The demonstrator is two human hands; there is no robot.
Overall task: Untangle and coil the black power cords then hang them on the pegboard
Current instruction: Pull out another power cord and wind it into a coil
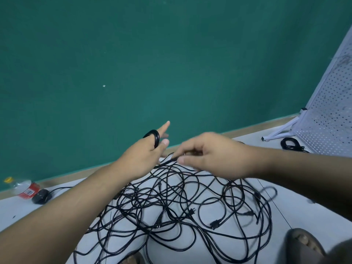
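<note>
Poking in at the bottom edge, a dark sandal rests on the pale grey floor, right beside the task's thing: a tangle of black power cords. The tangle lies on the floor in front of the person. It is thin, glossy black cable thrown into many overlapping loops that cross again and again, with no tidy order to them. Several ends show among the loops, such as a pronged plug near the middle and a blocky connector to its right.

Both bare forearms reach out above the far side of the heap. The left hand has its index finger stretched straight out, and a small coil of the same black cable is looped over it between index finger and thumb. The right hand pinches a strand between thumb and fingertips. That strand runs up out of the tangle, just beside the left hand.

Further off on the left, a plastic bottle with a red label and yellow cap lies on its side, touching a black mouse. On the far right a coiled cord sits on the floor at the foot of a white pegboard, which stands tilted on a white frame. A green wall closes off the back.
</note>
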